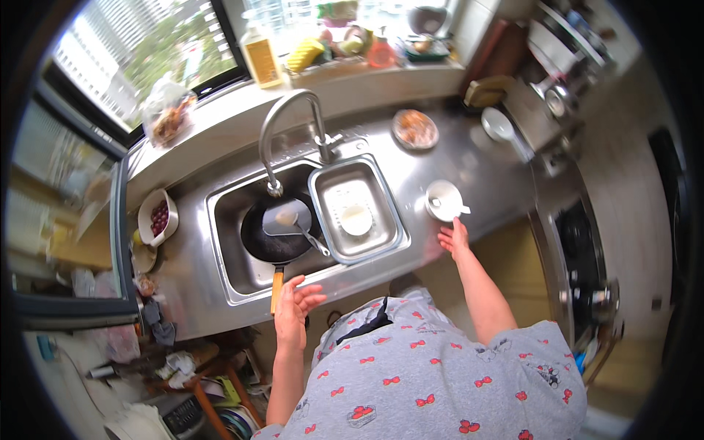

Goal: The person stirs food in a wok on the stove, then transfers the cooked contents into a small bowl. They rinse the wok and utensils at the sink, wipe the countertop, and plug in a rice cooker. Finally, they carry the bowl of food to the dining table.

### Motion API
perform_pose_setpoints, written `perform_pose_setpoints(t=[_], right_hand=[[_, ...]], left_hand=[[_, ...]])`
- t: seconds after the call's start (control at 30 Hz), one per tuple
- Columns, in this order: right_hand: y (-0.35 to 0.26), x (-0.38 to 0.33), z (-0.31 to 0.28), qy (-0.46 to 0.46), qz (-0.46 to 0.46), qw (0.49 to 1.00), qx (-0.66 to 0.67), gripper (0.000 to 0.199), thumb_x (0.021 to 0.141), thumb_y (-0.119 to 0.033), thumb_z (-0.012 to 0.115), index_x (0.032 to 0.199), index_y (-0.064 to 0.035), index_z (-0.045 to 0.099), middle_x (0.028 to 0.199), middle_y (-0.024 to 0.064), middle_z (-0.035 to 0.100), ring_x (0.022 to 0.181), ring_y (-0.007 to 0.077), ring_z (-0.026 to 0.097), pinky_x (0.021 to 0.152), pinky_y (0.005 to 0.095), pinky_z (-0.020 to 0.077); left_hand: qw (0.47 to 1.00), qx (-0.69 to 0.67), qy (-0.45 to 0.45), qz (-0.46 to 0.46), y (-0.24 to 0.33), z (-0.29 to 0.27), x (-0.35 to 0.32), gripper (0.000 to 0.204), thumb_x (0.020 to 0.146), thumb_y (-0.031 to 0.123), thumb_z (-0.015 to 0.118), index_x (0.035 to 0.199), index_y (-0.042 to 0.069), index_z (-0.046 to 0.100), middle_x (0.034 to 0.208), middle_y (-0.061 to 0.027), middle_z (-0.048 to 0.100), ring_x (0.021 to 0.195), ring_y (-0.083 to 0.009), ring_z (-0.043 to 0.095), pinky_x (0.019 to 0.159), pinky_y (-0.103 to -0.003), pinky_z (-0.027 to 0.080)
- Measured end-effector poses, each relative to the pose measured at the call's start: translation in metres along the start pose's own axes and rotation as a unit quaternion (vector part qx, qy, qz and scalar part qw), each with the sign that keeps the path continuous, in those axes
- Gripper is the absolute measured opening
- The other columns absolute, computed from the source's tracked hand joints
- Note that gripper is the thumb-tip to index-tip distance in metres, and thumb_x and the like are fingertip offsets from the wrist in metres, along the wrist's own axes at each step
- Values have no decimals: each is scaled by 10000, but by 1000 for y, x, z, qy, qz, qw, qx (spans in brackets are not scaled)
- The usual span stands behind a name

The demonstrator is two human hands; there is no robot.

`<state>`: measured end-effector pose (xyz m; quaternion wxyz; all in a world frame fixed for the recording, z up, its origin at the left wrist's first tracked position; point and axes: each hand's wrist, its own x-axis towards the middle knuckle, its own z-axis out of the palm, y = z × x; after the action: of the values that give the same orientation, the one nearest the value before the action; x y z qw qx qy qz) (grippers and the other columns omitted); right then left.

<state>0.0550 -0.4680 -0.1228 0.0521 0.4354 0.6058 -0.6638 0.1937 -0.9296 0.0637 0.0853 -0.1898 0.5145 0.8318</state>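
Note:
At the counter's front edge, my right hand (456, 238) has its fingers spread beside a small white bowl (440, 192). A white handle, like a spoon's, sticks out over the bowl's rim near the fingertips; whether they touch it I cannot tell. My left hand (295, 304) is open, palm turned inward, close to the wooden handle (277, 282) of a black pan (257, 246). The pan sits in the steel sink (233, 286). Across it lies a wide, flat grey utensil (279, 224) with a metal handle. A rectangular metal basin (389, 220) on the sink's right holds another white bowl (356, 218).
An arched faucet (271, 121) rises behind the sink. A dish of orange food (415, 130) and a white ladle-like utensil (500, 126) are farther back on the right. A bowl of dark red fruit (158, 218) stands at left, near the open window pane (121, 242).

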Motion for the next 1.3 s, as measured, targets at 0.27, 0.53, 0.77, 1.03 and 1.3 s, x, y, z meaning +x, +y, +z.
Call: perform_pose_setpoints(t=[0.27,0.53,0.77,1.03,1.3], right_hand=[[-48,65,-19,-100,-72,971,-203,480,987,-474,492,1314,-124,463,863,90,692,580,188,679,367,246,474],[-125,73,20,-257,-33,907,-333,419,988,-381,499,1139,-1,592,772,131,692,517,183,652,359,257,442],[-163,-15,143,-453,200,832,-249,506,986,-468,485,1215,-28,579,884,171,708,614,189,669,458,267,506],[-45,-283,253,-592,-123,691,-397,357,970,-325,569,1150,-21,617,813,38,662,632,100,606,492,238,479],[61,-461,327,-688,-320,447,-474,343,953,-335,593,1176,-75,622,773,95,653,709,216,641,646,357,495]], left_hand=[[988,-123,86,-23,-30,115,45,475,1058,416,351,1313,32,464,1110,-186,667,977,-251,676,928,-381,490],[988,-113,99,21,-13,153,51,426,1078,343,295,1301,18,458,1117,-186,649,1011,-243,657,946,-375,482],[986,-115,113,45,-8,98,-7,434,1070,366,347,1315,29,469,1149,-142,641,1014,-207,642,927,-337,482],[976,-141,148,77,-27,-17,-102,792,940,444,637,1532,121,222,1456,-124,409,1282,-230,473,915,-351,515],[835,-269,413,246,-54,-108,-178,551,947,232,576,1443,128,358,1301,-59,496,1183,-146,509,912,-302,489]])
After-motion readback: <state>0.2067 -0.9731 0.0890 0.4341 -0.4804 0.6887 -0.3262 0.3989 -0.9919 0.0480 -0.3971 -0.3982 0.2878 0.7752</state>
